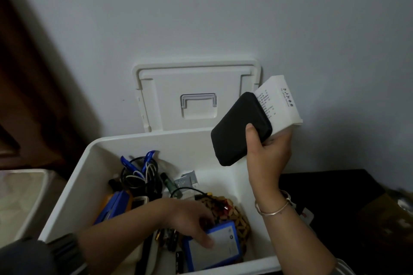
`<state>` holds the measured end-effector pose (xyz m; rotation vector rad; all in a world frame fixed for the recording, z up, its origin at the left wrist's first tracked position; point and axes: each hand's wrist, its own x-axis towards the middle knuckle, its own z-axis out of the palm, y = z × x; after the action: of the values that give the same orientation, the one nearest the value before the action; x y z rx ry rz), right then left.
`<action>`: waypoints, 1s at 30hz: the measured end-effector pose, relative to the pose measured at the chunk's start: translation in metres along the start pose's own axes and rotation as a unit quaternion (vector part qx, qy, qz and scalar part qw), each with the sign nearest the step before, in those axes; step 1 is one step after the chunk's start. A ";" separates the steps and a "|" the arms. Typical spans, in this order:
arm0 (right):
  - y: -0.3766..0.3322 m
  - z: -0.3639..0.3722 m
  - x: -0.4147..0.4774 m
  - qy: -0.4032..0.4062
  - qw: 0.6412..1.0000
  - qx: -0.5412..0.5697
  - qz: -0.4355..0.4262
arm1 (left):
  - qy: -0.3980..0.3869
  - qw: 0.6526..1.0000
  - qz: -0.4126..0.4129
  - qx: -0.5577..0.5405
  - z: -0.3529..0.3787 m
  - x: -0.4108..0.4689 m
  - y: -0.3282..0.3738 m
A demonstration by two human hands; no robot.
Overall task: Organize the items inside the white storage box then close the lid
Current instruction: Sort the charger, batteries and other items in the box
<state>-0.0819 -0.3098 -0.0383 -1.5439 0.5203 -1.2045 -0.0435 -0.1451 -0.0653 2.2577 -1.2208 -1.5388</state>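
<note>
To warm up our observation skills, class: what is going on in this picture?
A person is sorting a white storage box, whose lid leans open against the wall. The right hand holds a black case and a white paper packet together above the box. The left hand reaches inside and grips the corner of a blue-edged flat box, beside blue pens, cables and other clutter.

Domestic room, probably a home corner: plain pale wall [201, 18] across upper frame, dark wooden panel [33, 96] at left, white storage box [93, 174] of household oddments lower centre.
</note>
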 end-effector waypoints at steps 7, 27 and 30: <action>0.001 0.001 -0.001 -0.019 0.999 -0.023 0.013 | 0.067 0.970 -0.001 0.232 0.030 0.003 0.011; 0.003 0.000 -0.001 -0.036 0.999 -0.034 0.010 | 0.526 0.848 -0.067 0.015 0.029 -0.097 -0.070; 0.000 -0.001 -0.002 -0.040 0.999 -0.004 0.029 | 0.530 0.837 -0.087 -0.099 0.031 -0.100 -0.077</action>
<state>-0.0837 -0.3081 -0.0392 -1.5665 0.5133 -1.0935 -0.0426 -0.0163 -0.0491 2.4585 -0.4890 -0.2039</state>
